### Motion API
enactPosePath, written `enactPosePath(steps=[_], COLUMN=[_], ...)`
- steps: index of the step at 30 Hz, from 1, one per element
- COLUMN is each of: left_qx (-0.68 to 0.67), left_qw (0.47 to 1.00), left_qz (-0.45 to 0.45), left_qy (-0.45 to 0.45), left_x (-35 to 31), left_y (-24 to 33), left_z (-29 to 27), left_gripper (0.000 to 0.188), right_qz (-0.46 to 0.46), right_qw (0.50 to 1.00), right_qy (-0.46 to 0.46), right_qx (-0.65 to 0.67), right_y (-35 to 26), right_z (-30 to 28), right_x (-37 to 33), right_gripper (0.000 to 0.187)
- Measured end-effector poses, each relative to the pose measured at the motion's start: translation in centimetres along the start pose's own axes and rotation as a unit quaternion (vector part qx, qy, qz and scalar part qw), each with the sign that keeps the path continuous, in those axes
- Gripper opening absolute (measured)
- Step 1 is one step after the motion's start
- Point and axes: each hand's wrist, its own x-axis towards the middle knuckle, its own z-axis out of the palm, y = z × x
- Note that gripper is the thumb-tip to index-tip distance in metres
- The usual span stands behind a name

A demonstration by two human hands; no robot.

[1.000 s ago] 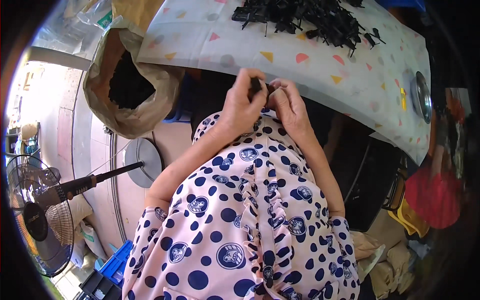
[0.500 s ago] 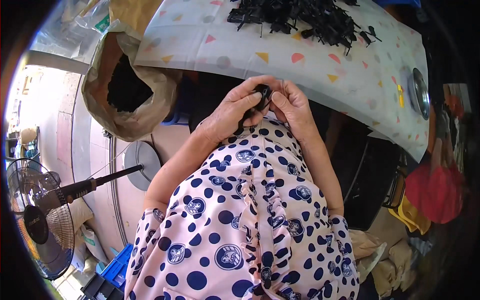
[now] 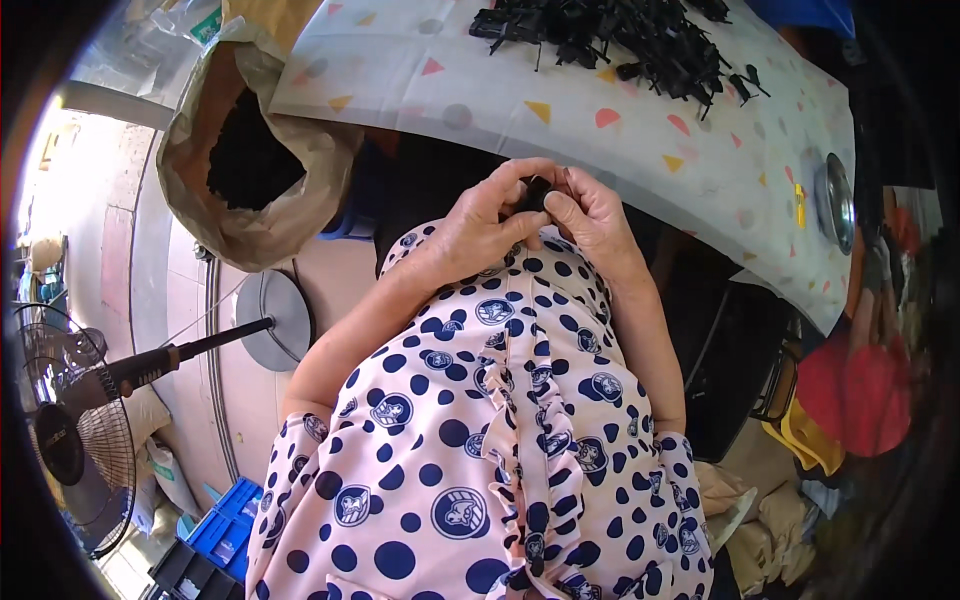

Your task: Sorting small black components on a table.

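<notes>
In front of my chest, just off the table's near edge, both hands meet around a small black plastic part (image 3: 534, 192). My left hand (image 3: 468, 228) is closed on it, with the fingers curled over and the thumb along its lower side. The thumb and fingers of my right hand (image 3: 596, 215) pinch at its right end. Most of the part is hidden by the fingers, so its full shape does not show. A heap of similar-looking black plastic parts (image 3: 640, 45) lies at the table's far side, a few of them loose at its right edge.
The table (image 3: 385, 85) has a white patterned cover. Left of it stands an open paper sack (image 3: 185, 215) with black pieces inside. A fan (image 3: 75, 430) and blue crate (image 3: 225, 530) are farther left. A metal dish (image 3: 838, 205) sits at the right edge, near a red round stool seat (image 3: 855, 395).
My fingers have shifted around the black part, and less of it shows between them. My left thumb has moved lower and to the right. The whole view has shifted slightly.
</notes>
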Motion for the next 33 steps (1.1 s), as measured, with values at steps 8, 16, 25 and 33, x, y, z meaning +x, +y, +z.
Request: enactPosePath(steps=[8,16,25,33], left_qx=[0.127,0.202,0.150,0.152], left_qw=[0.988,0.966,0.972,0.970], left_qz=[0.068,0.108,0.116,0.132], left_qy=[0.046,0.117,0.138,0.139], left_x=[0.1,0.0,0.6,0.9], left_y=[-1.8,-1.7,-2.4,-2.5], left_z=[0.4,0.2,0.0,0.2], left_gripper=[0.040,0.040,0.039,0.039], right_qz=[0.006,-0.016,0.053,0.047], right_qw=[0.998,0.992,0.997,0.997], right_qy=[0.051,0.110,0.060,0.054], right_qx=[-0.025,0.060,-0.004,0.004], right_y=[0.2,0.1,-1.4,-0.9], right_z=[0.8,2.8,3.6,3.2], right_x=[0.4,0.7,0.2,0.3], right_gripper=[0.020,0.029,0.041,0.035])
